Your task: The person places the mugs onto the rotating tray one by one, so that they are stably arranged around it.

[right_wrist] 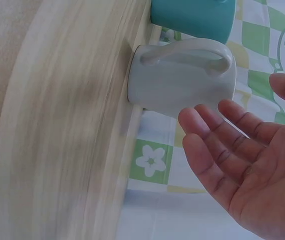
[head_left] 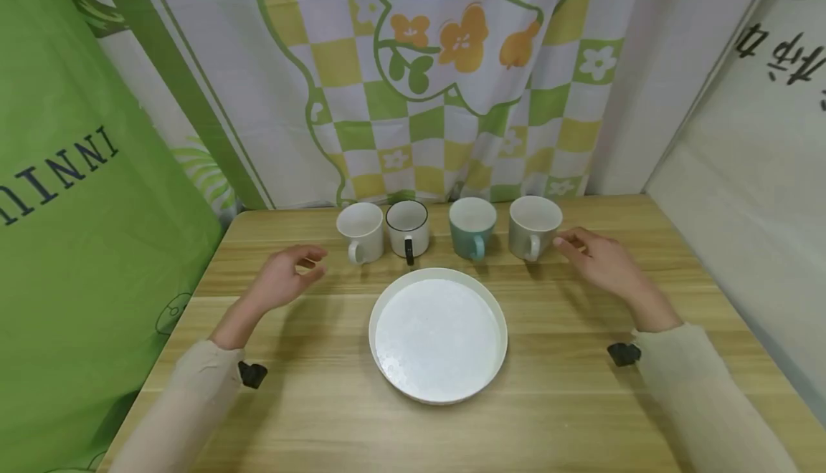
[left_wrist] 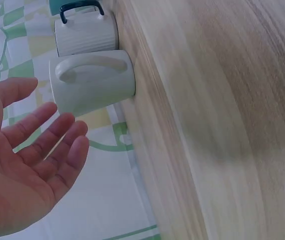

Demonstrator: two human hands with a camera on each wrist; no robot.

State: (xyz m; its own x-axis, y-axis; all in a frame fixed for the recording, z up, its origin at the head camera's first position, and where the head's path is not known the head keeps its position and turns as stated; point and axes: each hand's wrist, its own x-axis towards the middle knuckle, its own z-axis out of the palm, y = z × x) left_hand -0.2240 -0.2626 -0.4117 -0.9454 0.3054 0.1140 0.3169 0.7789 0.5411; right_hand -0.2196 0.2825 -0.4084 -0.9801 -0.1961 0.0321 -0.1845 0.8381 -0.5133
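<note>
In the head view a row of mugs stands upright along the back of the wooden table, handles toward me. At the left end is a plain white mug, and beside it a white mug with a black rim and black handle. A teal mug comes after a gap, then a pale grey-white mug at the right end. My left hand, fingers loosely bent, hovers left of the plain white mug, holding nothing. My right hand has its fingertips right by the pale grey-white mug's side, its fingers relaxed.
A round white tray with a low rim lies in front of the mugs on the wooden table. Behind hangs a checked, flowered curtain. Green cloth hangs at the left, white cloth at the right.
</note>
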